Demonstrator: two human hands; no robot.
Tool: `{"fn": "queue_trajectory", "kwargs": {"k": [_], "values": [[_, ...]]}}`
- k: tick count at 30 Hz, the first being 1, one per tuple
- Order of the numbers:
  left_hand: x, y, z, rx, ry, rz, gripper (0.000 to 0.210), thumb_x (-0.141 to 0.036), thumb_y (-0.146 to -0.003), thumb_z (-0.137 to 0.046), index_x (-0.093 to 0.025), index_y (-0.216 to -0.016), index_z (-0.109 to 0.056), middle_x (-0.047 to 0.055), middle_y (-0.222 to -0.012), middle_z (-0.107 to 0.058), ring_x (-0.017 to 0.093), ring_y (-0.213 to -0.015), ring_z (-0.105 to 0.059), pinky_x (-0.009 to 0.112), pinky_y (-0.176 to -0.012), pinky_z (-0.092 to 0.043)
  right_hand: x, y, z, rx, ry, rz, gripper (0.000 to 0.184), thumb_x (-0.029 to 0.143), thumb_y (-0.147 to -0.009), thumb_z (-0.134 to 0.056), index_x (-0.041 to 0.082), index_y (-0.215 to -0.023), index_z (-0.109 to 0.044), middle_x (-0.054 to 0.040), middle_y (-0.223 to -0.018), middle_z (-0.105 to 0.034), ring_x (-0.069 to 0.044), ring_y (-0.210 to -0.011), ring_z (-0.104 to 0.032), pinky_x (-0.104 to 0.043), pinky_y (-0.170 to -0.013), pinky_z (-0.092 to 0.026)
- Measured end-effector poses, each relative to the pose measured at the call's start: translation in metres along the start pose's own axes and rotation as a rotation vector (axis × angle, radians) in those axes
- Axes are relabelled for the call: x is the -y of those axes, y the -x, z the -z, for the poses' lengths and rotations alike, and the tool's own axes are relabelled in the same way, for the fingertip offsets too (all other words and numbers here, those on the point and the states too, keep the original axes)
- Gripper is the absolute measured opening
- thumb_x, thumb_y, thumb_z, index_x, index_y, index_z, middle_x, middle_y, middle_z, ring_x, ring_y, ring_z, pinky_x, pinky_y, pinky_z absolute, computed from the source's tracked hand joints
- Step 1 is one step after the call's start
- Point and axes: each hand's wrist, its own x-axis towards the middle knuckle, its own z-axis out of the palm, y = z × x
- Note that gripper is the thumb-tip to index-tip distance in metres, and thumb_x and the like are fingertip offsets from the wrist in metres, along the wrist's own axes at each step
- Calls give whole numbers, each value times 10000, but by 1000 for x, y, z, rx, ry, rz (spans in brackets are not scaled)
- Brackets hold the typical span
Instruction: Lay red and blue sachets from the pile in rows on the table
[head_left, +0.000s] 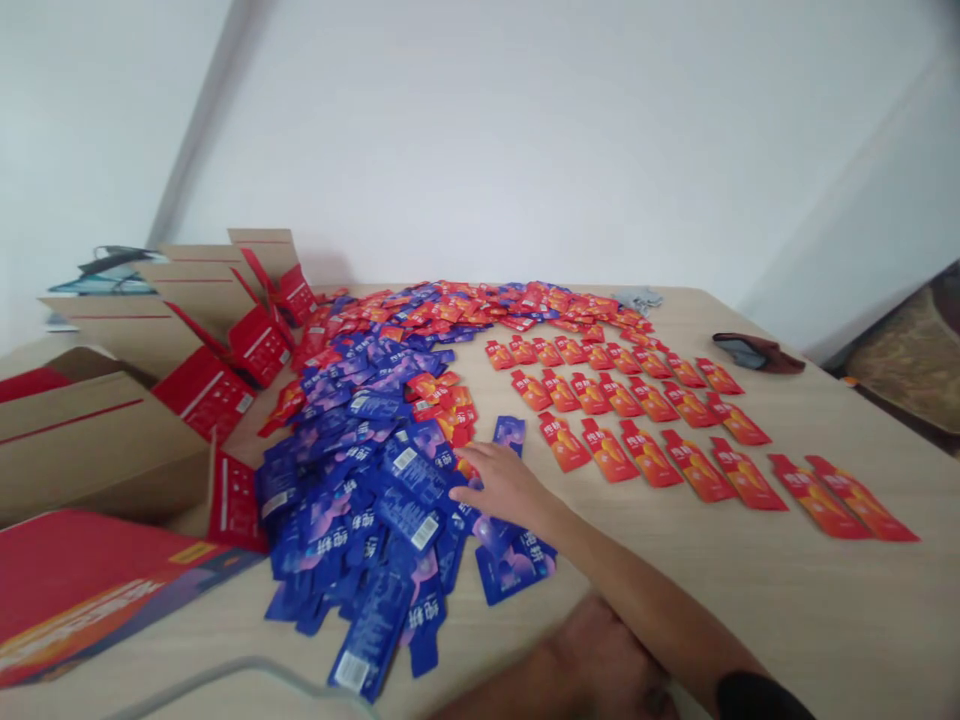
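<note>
Reaching with the right hand (504,487) to the right edge of a heap of blue pouches (352,490), palm downward, fingers loosely extended and thumb apart from them. Seems to be touching the uppermost pouches there, but without any visible grip on one. Below the right forearm (637,592), at the bottom edge of the view, blurred bare skin, probably of the left hand (600,650); impossible to tell whether released, clenched or grasping something.

Just beyond the right hand, one single blue pouch (510,432) flat on the bench (750,590); just on the near side, some loose blue pouches (517,570), partly under the wrist. At the far side of the fingers, a small red cluster (448,405) lying against the blue heap.

Farther to the right, apparently done: red pouches (650,457) laid out face up in three slanting rows, mostly one by one. Left, in my judgement: nearly the whole blue heap, plus a long mixed bank of red and blue pouches (442,305) along the far side. Probably a rather early stage, with many more pouches heaped than arranged.

To the left of the heap, a line of open cardboard boxes (90,430); contents hidden from this angle. Well apart, beyond the rows at right, a brown wallet-like item (759,354).
</note>
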Motion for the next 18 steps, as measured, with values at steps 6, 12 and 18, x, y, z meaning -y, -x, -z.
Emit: {"fn": "queue_trajectory", "kwargs": {"k": [6,12,18], "values": [[1,2,10,12,-121,-97,406,-495,-880,-691,-206,-1158,-751,85,-1363,-760,317,-1409,-580,369,-1122,-495,-26,-17,-6,-11,118,-162,553,422,-937,-726,209,-1439,-632,-147,-1437,-663,-328,-1304,-633,-500,-1127,-470],[11,0,-3,-30,-257,-199,507,-521,-1009,-462,-189,-1290,-722,23,-1387,-750,251,-1453,-526,363,-1200,-442,-39,-44,-8,129,118,-249,361,343,-1002,-628,174,-1303,-732,-137,-1293,-743,-265,-1233,-675,-345,-1079,-473],[22,-1,-31,-49,-254,-165,459,-645,-979,-514,-283,-1006,-794,21,-1270,-804,283,-1341,-629,373,-1114,-522,-55,-66,-24,106,78,-295,473,396,-928,-756,150,-1329,-704,-152,-1235,-711,-240,-1067,-702,-329,-969,-523]]}}
